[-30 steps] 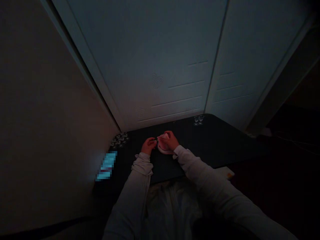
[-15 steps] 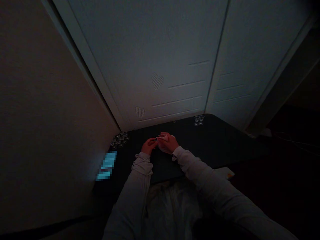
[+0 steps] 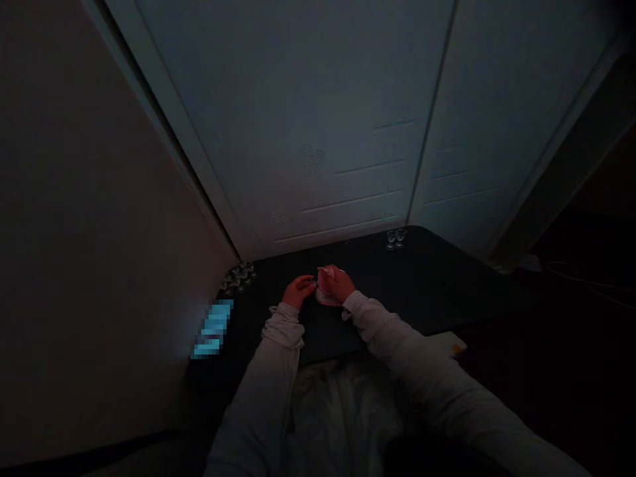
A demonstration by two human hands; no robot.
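In my right hand point(image 3: 342, 286) is a pink cloth point(image 3: 325, 298), bunched up under the closed fingers with its lower edge hanging toward the black tabletop point(image 3: 332, 338). Just left of it, my left hand point(image 3: 297, 291) pinches a small clear glass point(image 3: 314, 283) at its fingertips; only a glint of it shows in the dim light. Both hands are close together over the middle of the table. Where the cloth and the glass meet is hard to make out.
Several small stemmed glasses point(image 3: 238, 277) stand grouped at the table's left corner. Two more small stemmed glasses point(image 3: 396, 238) are near the back edge on the right. A lit, blurred screen point(image 3: 213, 329) leans at the left wall. A white panel point(image 3: 318, 192) borders the table's back.
The pink cloth has bunched more to the right, away from my left fingertips, and its top now stands up in a peak. A small gap has opened between the hands.
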